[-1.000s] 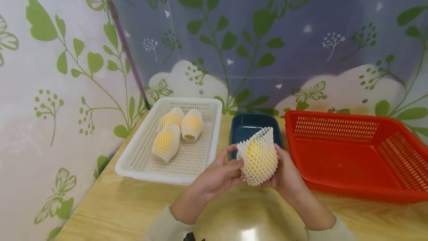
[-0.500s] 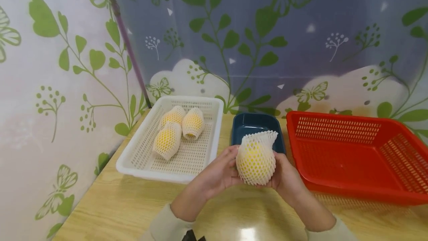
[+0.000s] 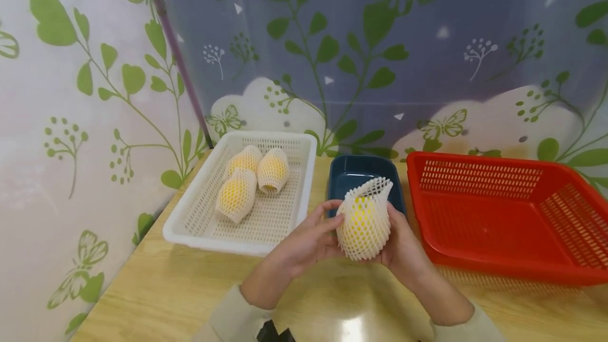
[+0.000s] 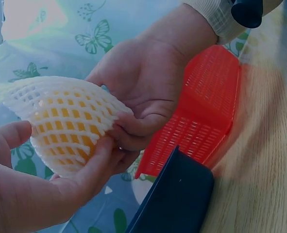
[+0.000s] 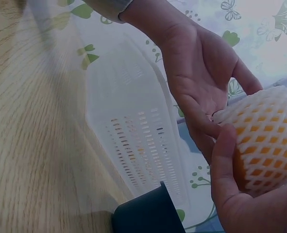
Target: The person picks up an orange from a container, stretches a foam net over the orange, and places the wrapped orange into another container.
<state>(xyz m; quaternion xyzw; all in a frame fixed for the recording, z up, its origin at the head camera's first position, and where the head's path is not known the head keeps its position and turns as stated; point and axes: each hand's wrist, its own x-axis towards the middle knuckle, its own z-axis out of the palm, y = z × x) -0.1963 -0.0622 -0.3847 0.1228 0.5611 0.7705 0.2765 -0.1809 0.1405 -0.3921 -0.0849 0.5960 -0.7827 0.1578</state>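
Observation:
A yellow fruit in a white foam net (image 3: 364, 228) is held up between both hands, in front of the dark blue tray. The left hand (image 3: 304, 247) grips its left side, thumb on the net and the other fingers reaching underneath. From the right, the right hand (image 3: 407, 249) holds the other side, its fingers partly hidden behind the fruit. The net's loose end stands up at the top, drawn to a point on the right, with some yellow showing in its opening. Close up in the left wrist view, the netted fruit (image 4: 68, 126) shows orange-yellow through the mesh, with fingertips beneath it.
To the left stands a white plastic basket (image 3: 285, 220) holding 3 netted fruits (image 3: 237, 194). The dark blue tray (image 3: 342, 170) is behind the hands. A red plastic basket (image 3: 484, 228) is at the right on the wooden table (image 3: 157, 289). Patterned cloth hangs behind and at the left.
The fruit has been turned in the hands: half a second ago the net's end folded over to the right; now it stands up with its opening showing. Both hands keep their hold.

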